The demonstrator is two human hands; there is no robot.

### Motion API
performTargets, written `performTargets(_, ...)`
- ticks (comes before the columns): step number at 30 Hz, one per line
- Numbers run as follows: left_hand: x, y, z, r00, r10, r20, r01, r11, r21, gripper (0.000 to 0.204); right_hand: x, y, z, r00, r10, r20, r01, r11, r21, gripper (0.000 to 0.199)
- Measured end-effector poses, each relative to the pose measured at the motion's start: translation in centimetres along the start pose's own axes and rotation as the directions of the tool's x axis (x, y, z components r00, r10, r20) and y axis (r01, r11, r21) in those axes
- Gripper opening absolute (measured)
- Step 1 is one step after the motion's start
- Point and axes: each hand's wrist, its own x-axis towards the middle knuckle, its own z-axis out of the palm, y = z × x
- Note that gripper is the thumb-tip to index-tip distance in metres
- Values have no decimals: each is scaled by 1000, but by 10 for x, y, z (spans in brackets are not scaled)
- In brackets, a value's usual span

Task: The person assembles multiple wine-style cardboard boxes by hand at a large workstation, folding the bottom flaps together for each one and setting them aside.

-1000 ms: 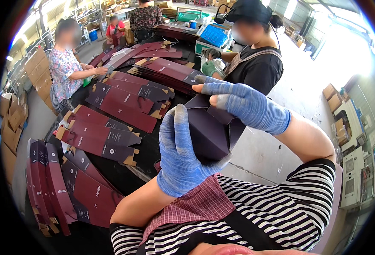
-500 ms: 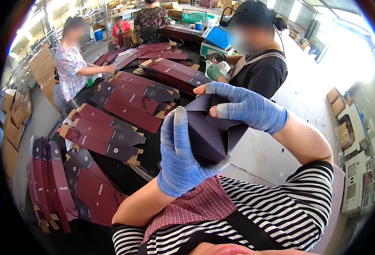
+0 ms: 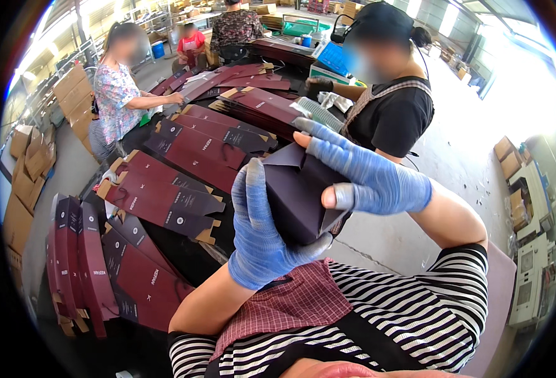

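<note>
A dark purple carton [image 3: 294, 205] is held up in front of my chest, its folded end flaps facing up toward me. My left hand [image 3: 259, 230], in a blue knit glove with bare fingertips, wraps its left side and underside. At the carton's flap end is my right hand [image 3: 379, 183], gloved the same way. Its fingers stretch along the far edge and its thumb rests by the near flap, with the carton's end between them. How far the flaps are tucked in cannot be made out.
Flat maroon and dark purple cartons [image 3: 158, 195] cover the black table [image 3: 149, 236] to my left. More cartons stand on edge [image 3: 89, 264] at the near left. A co-worker in black [image 3: 397, 113] is close ahead on the right; another [image 3: 117, 94] reaches over the table at left.
My right fingers have straightened and the thumb has drawn back from the middle of the flaps. The flaps lie more closed. The carton has shifted slightly left, and the right co-worker's hands have moved.
</note>
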Motion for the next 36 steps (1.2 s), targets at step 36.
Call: performTargets(36,-16,-26,-16,965,-258,42,235,788,-569,136,25,0,18,824,-493,-280,501,864,-47,71)
